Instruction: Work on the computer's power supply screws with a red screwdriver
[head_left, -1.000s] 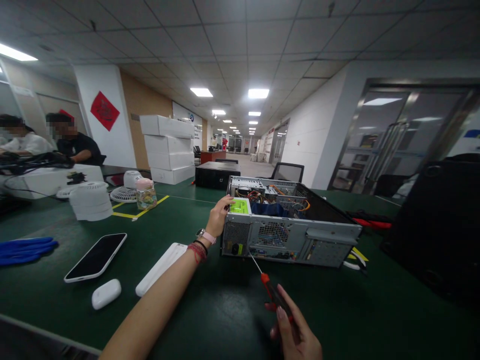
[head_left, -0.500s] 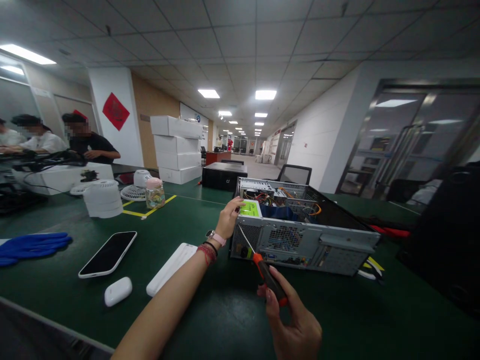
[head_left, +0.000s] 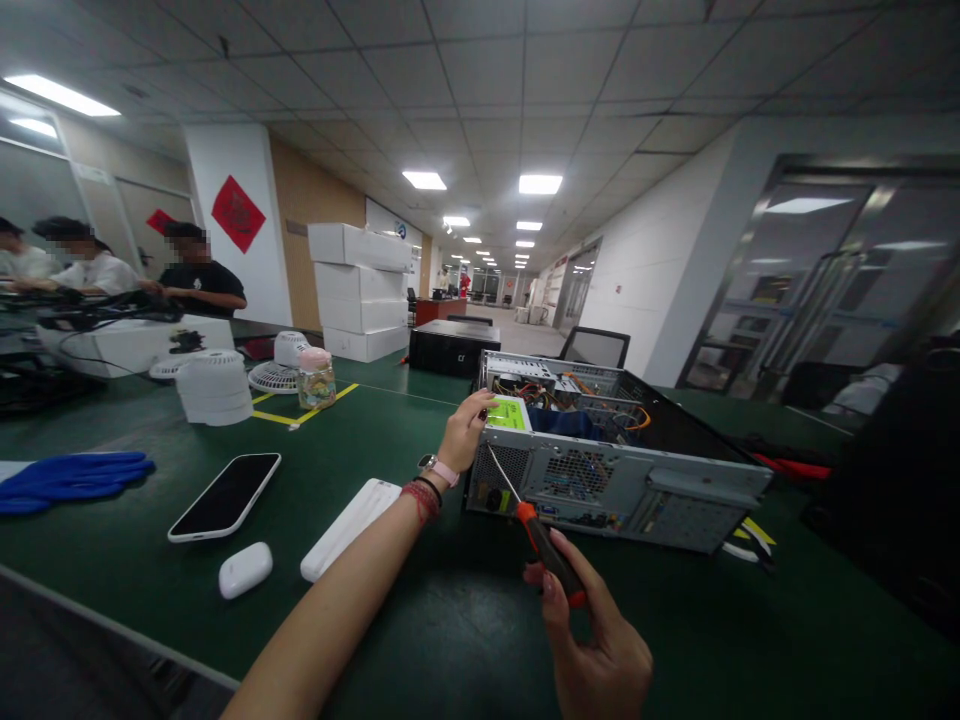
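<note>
An open grey computer case [head_left: 615, 480] lies on its side on the green table [head_left: 390, 620], rear panel toward me. Inside it show a power supply with a yellow-green label [head_left: 508, 414] and coloured cables. My left hand [head_left: 466, 430] grips the case's upper left corner beside that label. My right hand [head_left: 592, 650] is closed on a screwdriver [head_left: 536, 530] with a red and black handle. Its thin shaft slants up and left, and its tip touches the rear panel near the top left corner.
A black phone [head_left: 225, 495], a white earbud case [head_left: 245, 569] and a white flat bar [head_left: 350, 514] lie left of my arm. Blue gloves [head_left: 71, 477], white fans [head_left: 214, 385], a jar [head_left: 316, 378] and stacked white boxes [head_left: 364, 290] stand farther left. Seated people work at far left. A dark object [head_left: 892, 480] fills the right.
My right hand has brought the screwdriver up and left, from the lower part of the rear panel to its upper left corner. My left hand has stayed on the case.
</note>
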